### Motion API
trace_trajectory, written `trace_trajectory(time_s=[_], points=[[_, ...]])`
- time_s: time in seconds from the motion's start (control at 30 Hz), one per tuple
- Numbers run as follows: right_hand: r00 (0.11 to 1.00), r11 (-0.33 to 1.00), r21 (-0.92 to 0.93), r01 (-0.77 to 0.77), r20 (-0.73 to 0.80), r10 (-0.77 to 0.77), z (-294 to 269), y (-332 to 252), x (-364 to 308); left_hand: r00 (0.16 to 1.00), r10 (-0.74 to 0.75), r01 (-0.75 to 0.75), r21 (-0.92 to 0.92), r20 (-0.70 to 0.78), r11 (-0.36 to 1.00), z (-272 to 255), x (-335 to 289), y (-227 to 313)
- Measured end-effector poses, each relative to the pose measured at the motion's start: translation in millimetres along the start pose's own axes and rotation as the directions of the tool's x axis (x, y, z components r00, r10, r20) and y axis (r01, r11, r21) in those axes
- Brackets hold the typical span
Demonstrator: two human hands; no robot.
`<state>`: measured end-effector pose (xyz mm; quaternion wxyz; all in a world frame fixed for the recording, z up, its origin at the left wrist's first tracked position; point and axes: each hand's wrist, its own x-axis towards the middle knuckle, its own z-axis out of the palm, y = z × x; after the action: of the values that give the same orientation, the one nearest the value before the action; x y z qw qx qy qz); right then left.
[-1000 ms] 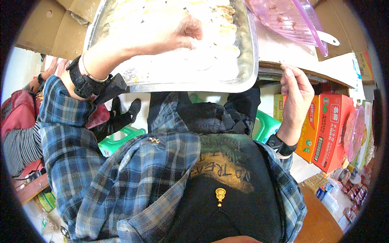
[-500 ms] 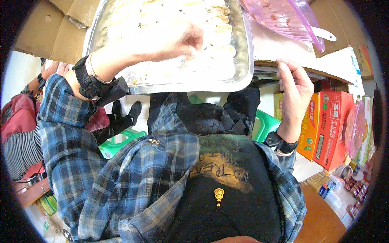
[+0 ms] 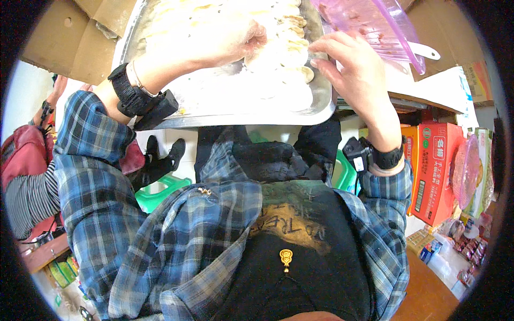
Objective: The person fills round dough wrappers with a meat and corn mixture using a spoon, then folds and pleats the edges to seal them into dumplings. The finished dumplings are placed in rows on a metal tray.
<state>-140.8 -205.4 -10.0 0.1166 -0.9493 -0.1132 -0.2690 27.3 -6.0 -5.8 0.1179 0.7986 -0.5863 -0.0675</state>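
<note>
A metal tray (image 3: 214, 119) lies in front of me, with rows of pale dumplings (image 3: 293, 33) along its right side and far part. Strong glare washes out most of them. My left hand (image 3: 238, 44) is over the middle of the tray, fingers curled closed. A pale edge shows just under its fingertips, too bright to make out. My right hand (image 3: 353, 64) reaches over the tray's right rim. Its thumb and forefinger are apart, near the right-hand dumplings, and nothing shows between them.
Right of the tray sits a translucent purple basin (image 3: 375, 27) with reddish smears and a white handle (image 3: 425, 51). Cardboard (image 3: 59, 37) stands at the left. A red box (image 3: 439, 171) is at the lower right, a green stool (image 3: 163, 191) below. Another person's striped sleeve (image 3: 32, 200) shows at far left.
My right hand has moved left and away from me, from beside the tray to over its right rim. The left hand has shifted slightly away from me, staying closed.
</note>
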Motion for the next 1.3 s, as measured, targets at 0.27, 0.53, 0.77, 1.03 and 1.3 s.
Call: trace_trajectory(time_s=[0.27, 0.53, 0.77, 1.03, 1.3], points=[[0.98, 0.987, -0.144, 0.073, 0.196, -0.044, 28.4, 10.5, 36.8, 0.992, -0.068, 0.068, 0.01, 0.107, 0.998, 6.0, 6.7, 8.7], [0.926, 0.992, -0.107, 0.061, 0.376, -0.017, 40.5, 11.0, 50.0, 0.998, 0.021, -0.009, -0.206, 0.057, 0.978, 6.7, 1.1, 5.7], [0.932, 0.997, -0.046, 0.064, 0.361, -0.043, 45.2, 8.7, 50.3, 0.98, -0.053, 0.079, -0.135, 0.19, 0.988, 5.4, 5.4, 6.7], [0.974, 0.995, -0.037, 0.097, 0.209, -0.087, 48.4, 5.8, 46.8, 0.998, -0.049, 0.046, -0.054, -0.047, 0.997, 21.2, 6.6, -1.7], [0.978, 0.99, -0.063, 0.125, 0.176, -0.112, 49.8, 5.4, 45.6, 0.996, -0.066, 0.067, -0.018, 0.059, 0.998, 8.6, 0.5, -1.3]])
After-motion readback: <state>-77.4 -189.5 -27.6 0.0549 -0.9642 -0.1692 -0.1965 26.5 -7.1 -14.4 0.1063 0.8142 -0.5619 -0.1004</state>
